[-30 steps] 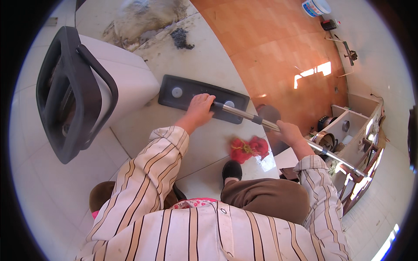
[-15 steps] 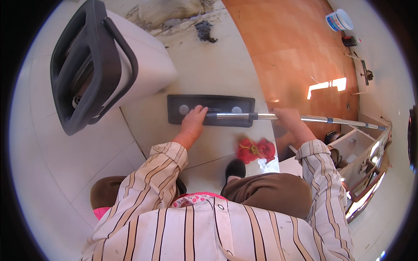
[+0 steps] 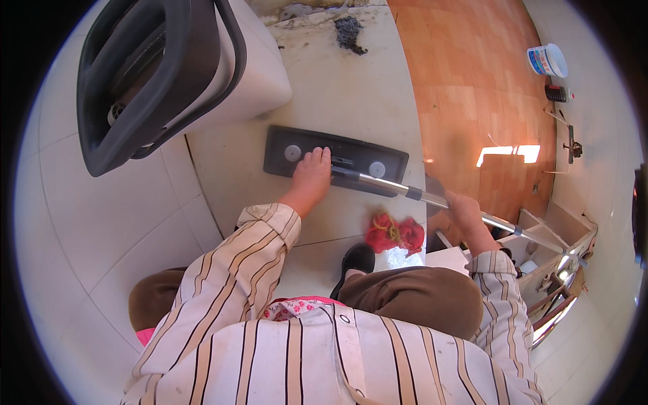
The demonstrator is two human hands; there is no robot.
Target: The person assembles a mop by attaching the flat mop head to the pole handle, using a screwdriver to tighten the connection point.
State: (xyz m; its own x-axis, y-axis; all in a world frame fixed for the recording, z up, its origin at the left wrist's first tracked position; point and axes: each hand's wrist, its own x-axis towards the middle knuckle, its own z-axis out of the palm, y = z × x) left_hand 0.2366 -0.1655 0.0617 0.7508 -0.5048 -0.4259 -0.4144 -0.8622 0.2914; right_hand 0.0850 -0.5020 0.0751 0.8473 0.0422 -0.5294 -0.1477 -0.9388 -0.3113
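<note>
A flat mop lies low in front of me, with a dark grey rectangular mop head [image 3: 388, 150] that has two pale round discs on top. Its silver pole [image 3: 386, 183] slants down to the right. My left hand [image 3: 312, 177] is closed at the joint between head and pole, its fingertips over the plate. Further along, my right hand [image 3: 466, 214] wraps round the pole, palm side hidden. A crumpled red cloth [image 3: 385, 233] with a yellow-green string lies below the mop, beside my black shoe [image 3: 358, 258].
A tall white bucket with a dark grey rim [image 3: 226, 74] stands at the upper left. Dark grime [image 3: 349, 35] marks the pale floor tiles. An orange-brown floor [image 3: 466, 88] spreads to the right, with a small white tub [image 3: 547, 61] and an open wooden drawer box [image 3: 540, 246] along its side.
The pole's far end has swung down toward me, and the mop head has tilted with it. My right hand has moved lower and slightly right; both hands still hold the mop.
</note>
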